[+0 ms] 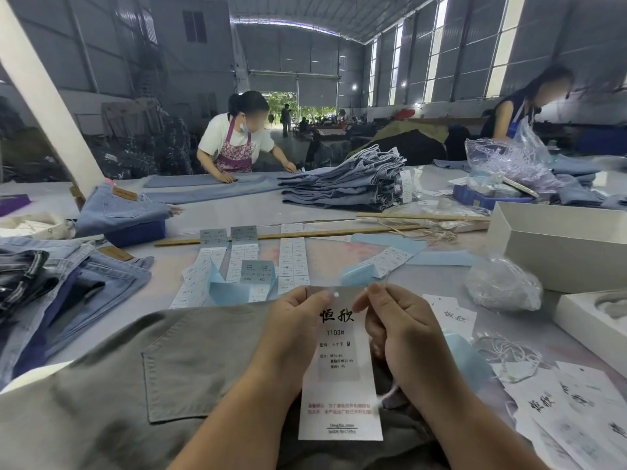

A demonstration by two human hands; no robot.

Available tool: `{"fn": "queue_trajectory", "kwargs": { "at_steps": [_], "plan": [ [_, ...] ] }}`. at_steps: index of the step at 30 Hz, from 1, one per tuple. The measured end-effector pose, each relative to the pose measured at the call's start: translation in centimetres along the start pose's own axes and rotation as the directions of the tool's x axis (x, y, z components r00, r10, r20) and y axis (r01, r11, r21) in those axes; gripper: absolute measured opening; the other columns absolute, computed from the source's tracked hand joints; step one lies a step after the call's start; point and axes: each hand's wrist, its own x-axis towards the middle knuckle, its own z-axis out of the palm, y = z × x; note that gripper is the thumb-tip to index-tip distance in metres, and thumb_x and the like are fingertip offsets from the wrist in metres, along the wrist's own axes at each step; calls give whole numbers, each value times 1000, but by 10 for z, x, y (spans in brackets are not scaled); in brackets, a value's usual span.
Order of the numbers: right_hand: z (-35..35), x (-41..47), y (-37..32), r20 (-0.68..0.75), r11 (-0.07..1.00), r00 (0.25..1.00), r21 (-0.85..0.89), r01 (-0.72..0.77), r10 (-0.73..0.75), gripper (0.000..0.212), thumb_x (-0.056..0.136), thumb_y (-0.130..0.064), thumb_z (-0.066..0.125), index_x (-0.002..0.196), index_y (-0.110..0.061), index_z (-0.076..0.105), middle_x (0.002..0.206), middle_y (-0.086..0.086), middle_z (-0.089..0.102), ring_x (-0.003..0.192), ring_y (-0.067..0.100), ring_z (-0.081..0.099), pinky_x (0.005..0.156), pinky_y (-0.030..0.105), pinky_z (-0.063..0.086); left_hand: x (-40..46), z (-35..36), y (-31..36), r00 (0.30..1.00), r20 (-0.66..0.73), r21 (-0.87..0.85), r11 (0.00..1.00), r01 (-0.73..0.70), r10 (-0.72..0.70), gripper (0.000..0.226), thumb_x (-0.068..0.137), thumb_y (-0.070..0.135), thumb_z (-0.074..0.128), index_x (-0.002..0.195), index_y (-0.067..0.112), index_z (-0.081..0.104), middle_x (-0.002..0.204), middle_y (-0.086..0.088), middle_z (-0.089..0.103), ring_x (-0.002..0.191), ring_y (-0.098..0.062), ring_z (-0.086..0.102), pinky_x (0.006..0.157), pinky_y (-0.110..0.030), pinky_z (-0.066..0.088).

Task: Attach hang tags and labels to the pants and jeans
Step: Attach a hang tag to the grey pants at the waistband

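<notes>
A long white hang tag (pixel 339 368) with black printed characters and a small hole near its top stands upright in front of me. My left hand (pixel 295 320) pinches its upper left edge. My right hand (pixel 397 327) pinches at the upper right edge, fingers curled, with a pale string trailing below the palm. Under both hands lies a pair of grey-green pants (pixel 135 385), back pocket up. More white hang tags (pixel 570 412) lie spread at the lower right, beside a tangle of white strings (pixel 512 354).
Strips of small white labels (pixel 291 259) and blue backing paper lie ahead. Folded jeans (pixel 68 276) are at the left, a tall jeans stack (pixel 359 181) farther back. White boxes (pixel 556 245) and a plastic bag (pixel 502 283) sit at the right. Two people work across the table.
</notes>
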Motion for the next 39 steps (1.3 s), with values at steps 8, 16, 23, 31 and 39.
{"fn": "queue_trajectory", "kwargs": {
  "at_steps": [8, 16, 23, 31, 39],
  "plan": [
    [11, -6, 5, 85, 925, 996, -377, 50, -19, 44, 91, -40, 36, 52, -26, 52, 51, -8, 53, 48, 5, 46, 45, 18, 34, -3, 4, -1, 998, 20, -10, 999, -52, 52, 15, 97, 12, 55, 100, 5, 69, 89, -18, 74, 71, -26, 69, 58, -33, 59],
    [10, -1, 5, 161, 843, 984, -538, 23, 76, 52, 97, -25, 42, 47, -34, 52, 45, -12, 48, 46, 4, 44, 46, 16, 33, -5, 6, -2, 994, 33, 0, 995, -101, 101, 12, 95, 9, 57, 92, 0, 64, 84, -18, 61, 75, -29, 58, 63, -33, 52],
    [9, 4, 5, 155, 864, 977, -501, -52, 149, 55, 96, -26, 41, 43, -31, 52, 42, -11, 47, 44, 4, 41, 52, 26, 32, -5, 4, -1, 992, 98, -26, 997, -75, 77, 19, 91, 9, 59, 74, 13, 68, 75, -12, 65, 64, -22, 62, 58, -31, 54],
    [8, 5, 5, 170, 890, 974, -453, -56, 148, 53, 96, -23, 41, 44, -32, 53, 42, -12, 46, 43, 2, 41, 53, 25, 32, -3, 2, -1, 988, 152, -16, 999, -30, 33, 6, 79, 16, 72, 74, 14, 69, 73, -13, 62, 62, -23, 61, 56, -31, 55],
    [9, 2, 2, 192, 873, 969, -486, -42, 153, 46, 89, -32, 41, 48, -42, 57, 49, -22, 53, 51, 1, 47, 58, 23, 33, 0, -2, -2, 992, 119, 19, 999, 36, -38, 34, 91, 32, 55, 96, 4, 74, 102, -27, 69, 93, -38, 66, 90, -48, 52]
  ]
}}
